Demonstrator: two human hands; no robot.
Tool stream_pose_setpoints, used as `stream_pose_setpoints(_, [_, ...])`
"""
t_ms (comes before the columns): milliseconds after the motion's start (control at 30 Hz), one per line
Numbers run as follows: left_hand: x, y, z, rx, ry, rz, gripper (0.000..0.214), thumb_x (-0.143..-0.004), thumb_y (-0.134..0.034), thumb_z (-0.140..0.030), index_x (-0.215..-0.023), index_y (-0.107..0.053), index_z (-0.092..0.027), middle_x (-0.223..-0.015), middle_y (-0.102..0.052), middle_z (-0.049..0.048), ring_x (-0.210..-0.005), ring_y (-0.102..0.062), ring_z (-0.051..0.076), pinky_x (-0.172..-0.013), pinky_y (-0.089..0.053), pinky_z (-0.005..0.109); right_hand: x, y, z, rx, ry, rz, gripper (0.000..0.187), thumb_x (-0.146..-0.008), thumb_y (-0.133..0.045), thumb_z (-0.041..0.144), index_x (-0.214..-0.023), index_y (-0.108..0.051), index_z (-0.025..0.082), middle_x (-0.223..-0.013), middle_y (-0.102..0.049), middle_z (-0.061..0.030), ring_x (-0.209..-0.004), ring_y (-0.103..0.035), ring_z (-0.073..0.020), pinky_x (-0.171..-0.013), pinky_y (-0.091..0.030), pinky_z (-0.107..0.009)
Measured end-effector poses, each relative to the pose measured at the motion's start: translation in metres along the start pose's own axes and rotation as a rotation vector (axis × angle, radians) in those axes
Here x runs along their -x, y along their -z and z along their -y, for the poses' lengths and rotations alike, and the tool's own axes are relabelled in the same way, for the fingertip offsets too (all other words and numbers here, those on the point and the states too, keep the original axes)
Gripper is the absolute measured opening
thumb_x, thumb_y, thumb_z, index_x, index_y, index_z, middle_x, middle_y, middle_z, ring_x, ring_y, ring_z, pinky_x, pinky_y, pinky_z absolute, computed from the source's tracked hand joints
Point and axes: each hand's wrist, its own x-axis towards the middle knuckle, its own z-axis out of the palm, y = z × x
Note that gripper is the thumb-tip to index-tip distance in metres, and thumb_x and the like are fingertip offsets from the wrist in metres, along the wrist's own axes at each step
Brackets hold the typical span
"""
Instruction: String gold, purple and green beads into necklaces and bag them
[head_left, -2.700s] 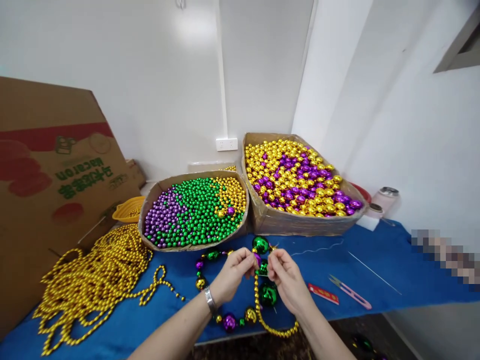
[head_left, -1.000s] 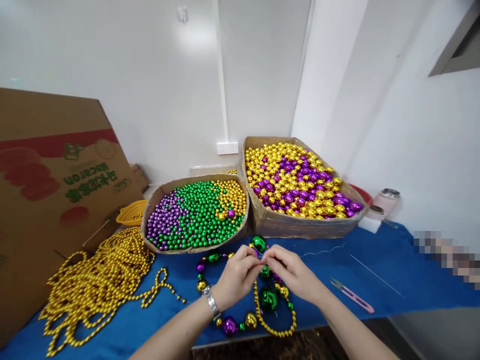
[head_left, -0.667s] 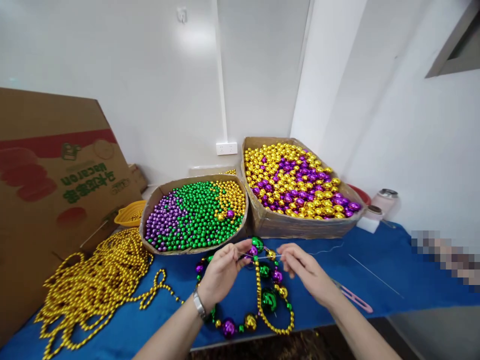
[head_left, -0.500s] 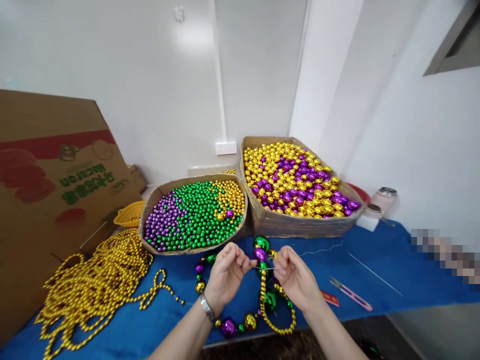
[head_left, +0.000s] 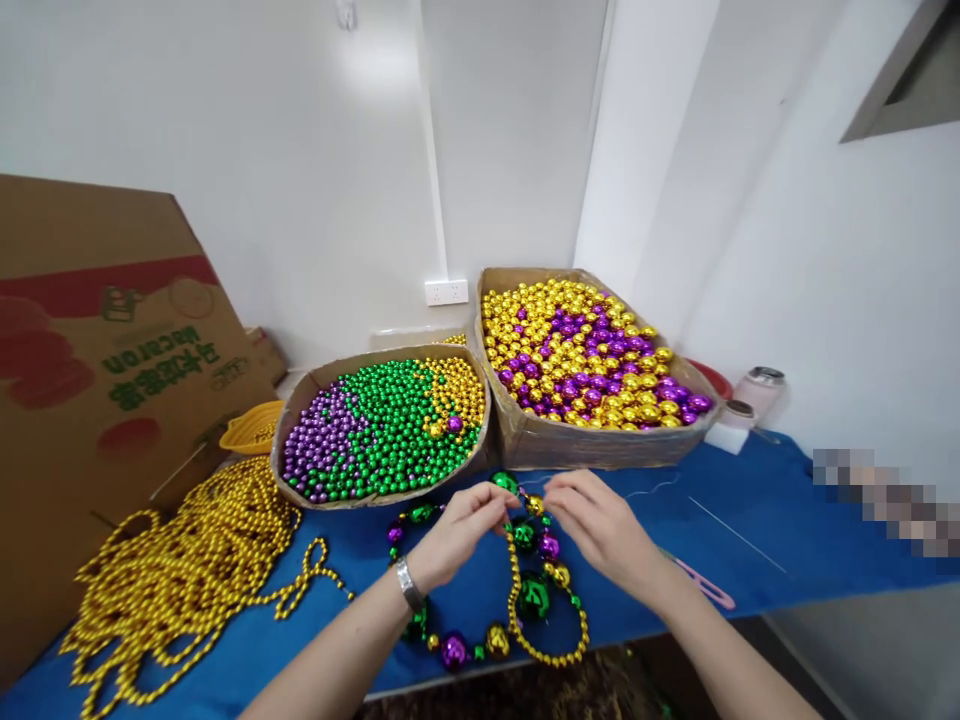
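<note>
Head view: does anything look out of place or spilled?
A bright purple bead looks odd: it sits among gold beads in the box with green beads, apart from the small purple beads. It resembles those in the larger box, so perhaps a stray. No spill stands out on the blue cloth.

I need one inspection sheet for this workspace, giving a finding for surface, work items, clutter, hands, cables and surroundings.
Surface: blue cloth, carrying beads and tools.
Work items: gold bead strand, forming a loop; multicoloured bead string on the cloth.
Clutter: gold bead heap at left; pink snips, partly hidden; thin rod.
Left hand: fingertips pinched together near the strand's top; any thread is too fine to tell.
Right hand: apart from the left, fingers bent; grip unclear.
Cables: nothing seen; wall socket without plugs.
Surroundings: two open cardboard boxes of loose beads; printed carton at left.
</note>
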Motion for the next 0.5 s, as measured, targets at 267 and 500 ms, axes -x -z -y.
stream_pose_setpoints(267, [-0.003,-0.007,0.001,-0.055,0.047,0.001,0.033,-0.079,-0.059,-0.045,-0.075,-0.063,-0.012,-0.063,-0.053,0.0002,-0.057,-0.046,0.010,-0.055,-0.037,0.022,-0.031,-0.020,-0.008,0.219,0.104,-0.097,0.027,-0.089,-0.044,0.021,-0.109,-0.063,0.024,-0.115,-0.056,-0.0116,-0.098,-0.055,-0.0230,-0.085,-0.045,-0.040])
stream_pose_setpoints(500, [-0.002,-0.001,0.006,0.090,0.070,0.000,0.032,-0.078,-0.061,-0.043,-0.077,-0.063,-0.011,-0.062,-0.052,0.0003,-0.056,-0.047,0.010,-0.056,-0.038,0.022,0.007,-0.037,-0.014,-0.091,0.031,-0.030,0.025,-0.090,-0.046,0.022,-0.110,-0.061,0.026,-0.102,-0.060,-0.0064,-0.095,-0.058,-0.0181,-0.082,-0.049,-0.032])
